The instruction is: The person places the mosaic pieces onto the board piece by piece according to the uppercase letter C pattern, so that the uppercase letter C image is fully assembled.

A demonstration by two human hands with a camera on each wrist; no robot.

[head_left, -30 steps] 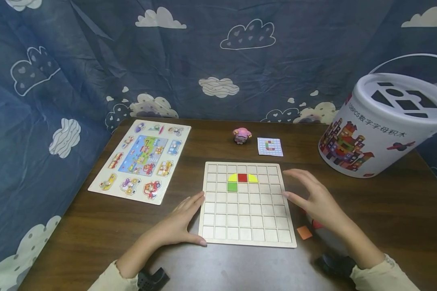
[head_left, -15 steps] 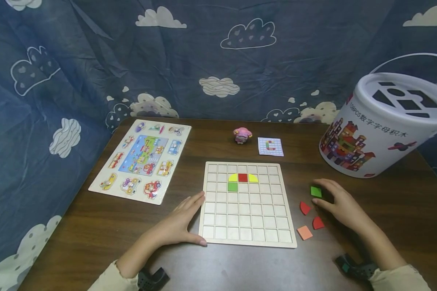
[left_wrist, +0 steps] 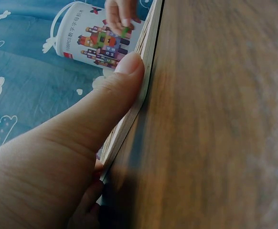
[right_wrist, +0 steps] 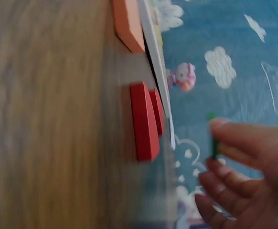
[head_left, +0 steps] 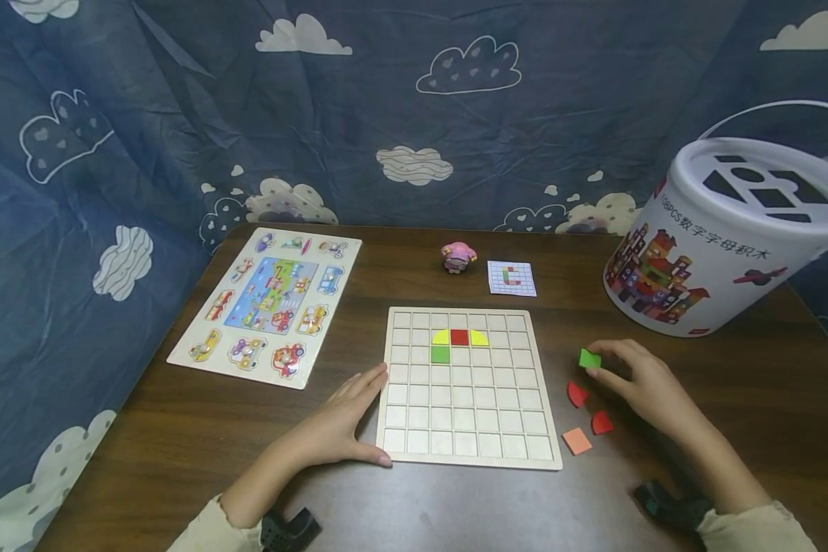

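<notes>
Presently the green square tile sits tilted, lifted off the table, just right of the grid board, pinched between thumb and fingertips of the right hand. The left hand lies flat, fingers straight, against the board's near left edge, gripping nothing.

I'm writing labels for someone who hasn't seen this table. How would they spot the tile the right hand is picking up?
Start at the big white bucket on the table's right side, then look just in front of it, right of the wooden grid board. There the right hand pinches a small green square tile at its fingertips. The loose tiles beside it are red or orange and lie flat on the table.
</notes>
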